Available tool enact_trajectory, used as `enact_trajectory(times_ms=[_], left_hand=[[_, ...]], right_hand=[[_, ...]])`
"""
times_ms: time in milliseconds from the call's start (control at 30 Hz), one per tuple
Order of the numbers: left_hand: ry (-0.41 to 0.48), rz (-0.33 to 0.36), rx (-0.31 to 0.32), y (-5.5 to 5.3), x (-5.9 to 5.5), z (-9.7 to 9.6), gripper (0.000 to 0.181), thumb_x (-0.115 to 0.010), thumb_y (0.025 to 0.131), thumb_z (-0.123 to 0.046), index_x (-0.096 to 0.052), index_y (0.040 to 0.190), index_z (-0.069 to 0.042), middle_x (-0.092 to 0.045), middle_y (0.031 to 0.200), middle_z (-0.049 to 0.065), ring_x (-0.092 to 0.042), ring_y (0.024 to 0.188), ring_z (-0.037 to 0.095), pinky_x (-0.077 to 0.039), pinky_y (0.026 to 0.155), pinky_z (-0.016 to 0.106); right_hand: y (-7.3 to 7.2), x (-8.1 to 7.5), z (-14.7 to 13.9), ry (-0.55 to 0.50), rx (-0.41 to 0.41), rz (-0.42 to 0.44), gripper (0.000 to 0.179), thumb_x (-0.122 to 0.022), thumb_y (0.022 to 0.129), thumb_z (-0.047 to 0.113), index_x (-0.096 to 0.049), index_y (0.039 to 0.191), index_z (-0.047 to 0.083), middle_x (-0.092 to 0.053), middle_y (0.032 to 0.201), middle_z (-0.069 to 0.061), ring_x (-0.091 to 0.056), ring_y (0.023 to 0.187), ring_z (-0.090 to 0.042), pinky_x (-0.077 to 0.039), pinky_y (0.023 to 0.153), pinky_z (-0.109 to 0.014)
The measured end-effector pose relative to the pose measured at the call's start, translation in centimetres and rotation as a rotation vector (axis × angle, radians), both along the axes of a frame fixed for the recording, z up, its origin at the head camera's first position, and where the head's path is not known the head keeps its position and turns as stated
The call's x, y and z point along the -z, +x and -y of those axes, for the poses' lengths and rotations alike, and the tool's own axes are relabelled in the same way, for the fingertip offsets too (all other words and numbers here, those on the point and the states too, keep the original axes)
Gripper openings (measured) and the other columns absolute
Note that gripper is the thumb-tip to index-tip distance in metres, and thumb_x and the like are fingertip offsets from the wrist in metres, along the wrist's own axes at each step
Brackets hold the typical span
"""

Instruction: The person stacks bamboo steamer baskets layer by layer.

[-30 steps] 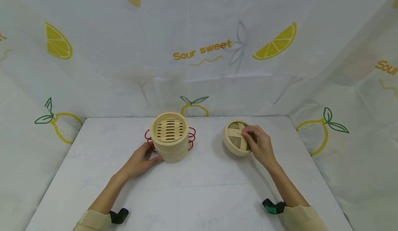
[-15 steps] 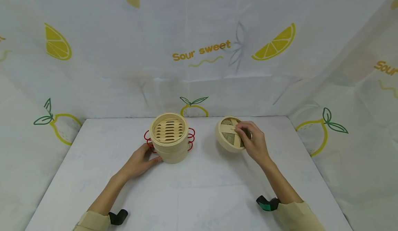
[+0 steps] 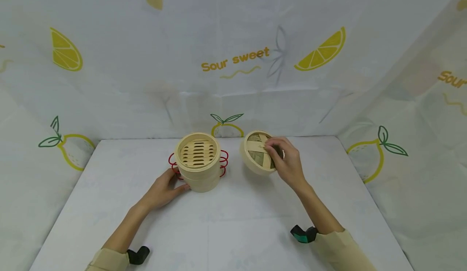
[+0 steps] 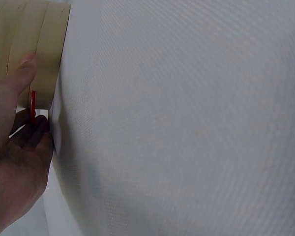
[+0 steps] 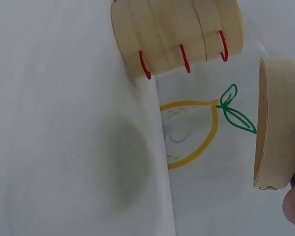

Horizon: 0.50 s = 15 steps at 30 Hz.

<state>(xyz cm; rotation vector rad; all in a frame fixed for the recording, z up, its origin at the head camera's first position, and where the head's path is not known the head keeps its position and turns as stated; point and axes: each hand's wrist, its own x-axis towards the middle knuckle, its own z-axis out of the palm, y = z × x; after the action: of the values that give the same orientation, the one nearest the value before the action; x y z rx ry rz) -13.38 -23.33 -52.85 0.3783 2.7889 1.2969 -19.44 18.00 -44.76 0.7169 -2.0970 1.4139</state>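
Note:
A stacked bamboo steamer (image 3: 200, 178) with red side handles stands left of centre in the head view, its slatted top tier uncovered. My left hand (image 3: 163, 190) holds its lower left side; in the left wrist view the thumb lies on the bamboo wall and the fingers curl by a red handle (image 4: 33, 105). To the right, my right hand (image 3: 290, 161) pinches the small grip on top of the round woven steamer lid (image 3: 251, 160). The lid is tilted in the air, apart from the stack; the right wrist view shows its rim (image 5: 282, 123) side-on.
A white cloth covers the table (image 3: 233, 230). Behind it rises a pale curtain (image 3: 146, 97) printed with lemons and lettering. Black devices (image 3: 138, 255) show at both wrists. The lid casts a shadow (image 5: 125, 162) on the cloth.
My right hand has carried the steamer lid leftward and slightly up, closer to the steamer stack. My left hand and the stack have stayed in place.

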Motion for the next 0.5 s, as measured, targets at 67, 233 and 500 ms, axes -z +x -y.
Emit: enact_trajectory(times_ms=[67,233,500], left_hand=[[0.002,-0.001,0.0,0.0,-0.1,0.0,0.063,-0.085,0.097,-0.031,-0.057,0.147,-0.003,-0.069,0.135,0.012,-0.061,0.141,0.036,-0.048,0.122,0.059],[0.006,0.002,0.006,0.1,-0.1,0.0,0.063,-0.084,0.098,-0.03,-0.056,0.148,-0.002,-0.068,0.137,0.013,-0.061,0.142,0.037,-0.049,0.122,0.059],[0.009,-0.001,0.012,0.0,-0.1,0.1,0.062,-0.083,0.098,-0.031,-0.057,0.147,-0.004,-0.068,0.136,0.011,-0.062,0.141,0.036,-0.049,0.122,0.058]], right_hand=[[0.0,-0.1,0.4,-0.008,-0.006,0.0,0.011,-0.076,0.093,-0.013,-0.074,0.103,-0.008,-0.073,0.108,-0.023,-0.069,0.111,-0.021,-0.052,0.108,-0.011],[-0.1,-0.4,1.2,-0.021,-0.016,0.002,0.011,-0.074,0.094,-0.013,-0.074,0.104,-0.006,-0.073,0.11,-0.022,-0.069,0.113,-0.013,-0.052,0.109,-0.012],[-0.1,-0.9,2.1,-0.032,-0.025,0.009,0.01,-0.073,0.096,-0.012,-0.074,0.103,-0.007,-0.072,0.11,-0.023,-0.066,0.115,-0.004,-0.052,0.111,-0.013]])
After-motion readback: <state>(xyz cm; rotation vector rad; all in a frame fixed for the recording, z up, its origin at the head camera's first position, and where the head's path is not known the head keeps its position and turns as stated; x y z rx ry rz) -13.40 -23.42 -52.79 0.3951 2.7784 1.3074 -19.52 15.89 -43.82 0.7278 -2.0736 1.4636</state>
